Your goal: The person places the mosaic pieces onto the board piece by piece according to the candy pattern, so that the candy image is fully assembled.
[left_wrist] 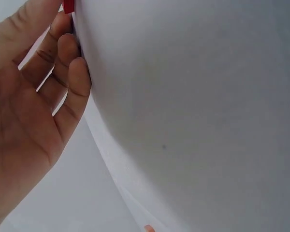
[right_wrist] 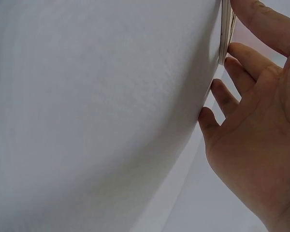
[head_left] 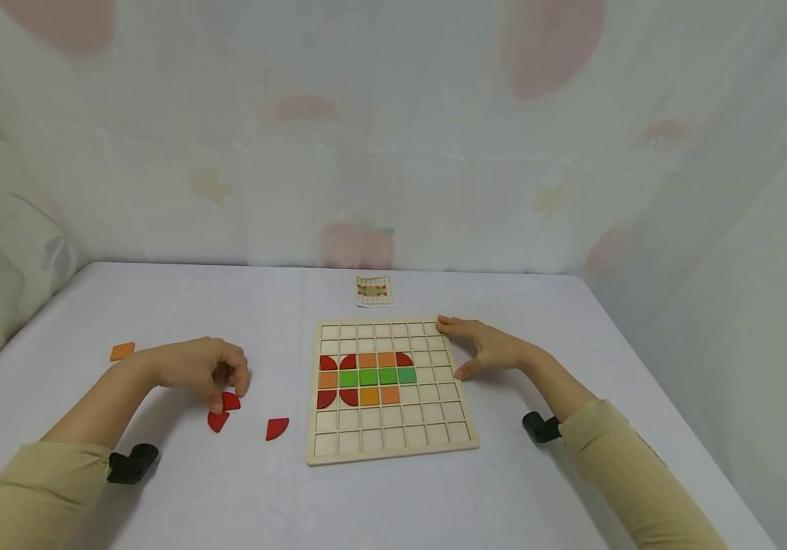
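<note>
Fingertips of the left hand (head_left: 195, 368) curl down onto a red quarter-round piece (head_left: 230, 400) lying on the table (head_left: 160, 496); in the left wrist view a red sliver (left_wrist: 68, 6) shows just past the fingers (left_wrist: 70, 53), which are bent and bunched close, touching or pinching the piece, though the head view does not show whether it is lifted clear. A piece like this looks thin, flat, stiff and light, probably painted wood, so it should slide easily on the smooth cloth; my judgement is that a pinch across its two straight edges, thumb against forefinger, would hold better than pressing on the flat face.

Two more red quarter-rounds lie close by: one (head_left: 217, 421) at about 6 o'clock from the hand, touching or nearly touching the first, another (head_left: 276, 428) at 4 o'clock, apart. An orange square tile (head_left: 121, 351) sits well off at 9 o'clock.

At 3 o'clock lies the wooden grid board (head_left: 393, 452), pale, with a partly filled pattern: red quarter-rounds at the left, green squares in the middle row, orange squares above and below. The right hand (head_left: 486, 347) rests with fingers spread and fairly straight against the board's far right corner and edge, steadying it. A small pattern card (head_left: 374, 291) lies at 12 o'clock beyond the board.
</note>
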